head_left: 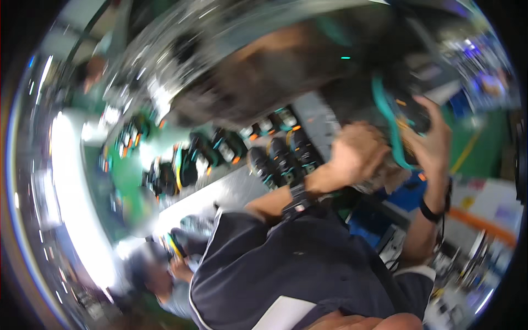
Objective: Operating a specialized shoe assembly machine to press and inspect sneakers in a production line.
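A black shoe [415, 113] with a teal sole edge and small orange marks is tilted up in front of me, blurred by motion. My right hand [432, 140] grips it from the right, its thumb and fingers around the shoe. Just left of the teal edge, my left hand [355, 157] is closed, knuckles up. A crumpled greyish-brown thing [393, 180] shows below its fingers; whether the hand holds it, I cannot tell.
Several dark shoes [281, 157] stand in rows on a grey metal table [236, 190] to my left. Another person [165, 278] at lower left handles a shoe. A large blurred machine-like mass [247, 71] spans the far side. Blue bins [366, 225] stand near my right forearm.
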Demonstrator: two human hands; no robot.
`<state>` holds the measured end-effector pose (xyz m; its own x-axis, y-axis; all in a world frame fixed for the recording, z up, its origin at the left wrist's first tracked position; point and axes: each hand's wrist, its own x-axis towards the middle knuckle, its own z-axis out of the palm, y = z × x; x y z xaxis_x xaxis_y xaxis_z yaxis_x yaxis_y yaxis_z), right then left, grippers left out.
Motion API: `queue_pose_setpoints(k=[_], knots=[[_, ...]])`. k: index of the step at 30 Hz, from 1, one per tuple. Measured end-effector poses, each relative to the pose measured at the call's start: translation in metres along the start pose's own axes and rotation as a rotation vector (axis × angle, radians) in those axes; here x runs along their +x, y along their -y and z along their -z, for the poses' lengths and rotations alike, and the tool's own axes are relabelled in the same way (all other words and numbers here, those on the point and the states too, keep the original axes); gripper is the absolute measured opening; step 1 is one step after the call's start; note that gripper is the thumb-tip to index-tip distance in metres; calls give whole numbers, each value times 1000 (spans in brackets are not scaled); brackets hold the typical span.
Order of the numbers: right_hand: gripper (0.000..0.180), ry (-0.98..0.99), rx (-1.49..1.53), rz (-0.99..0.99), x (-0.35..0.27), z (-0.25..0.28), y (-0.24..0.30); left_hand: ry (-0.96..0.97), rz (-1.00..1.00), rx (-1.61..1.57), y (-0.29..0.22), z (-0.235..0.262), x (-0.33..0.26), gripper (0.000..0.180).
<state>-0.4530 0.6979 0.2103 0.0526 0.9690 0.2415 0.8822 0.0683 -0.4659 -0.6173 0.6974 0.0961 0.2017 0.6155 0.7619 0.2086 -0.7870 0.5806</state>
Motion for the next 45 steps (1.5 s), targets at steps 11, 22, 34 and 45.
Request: queue_pose_setpoints(k=[11, 22, 34, 45], knots=[[58, -611, 443, 123, -116, 16, -18, 113, 455, -453, -85, -15, 6, 53], [68, -1076, 840, -545, -453, 97, -84, 1112, 652, -1168, -320, -168, -88, 47], [54, -1904, 360, -919, -734, 160, -62, 1694, 151, -951, -546, -452, -276, 70], [47, -1992, -236, -1422, -783, 185, -79, 1596, -207, -289, -630, -605, -366, 85]])
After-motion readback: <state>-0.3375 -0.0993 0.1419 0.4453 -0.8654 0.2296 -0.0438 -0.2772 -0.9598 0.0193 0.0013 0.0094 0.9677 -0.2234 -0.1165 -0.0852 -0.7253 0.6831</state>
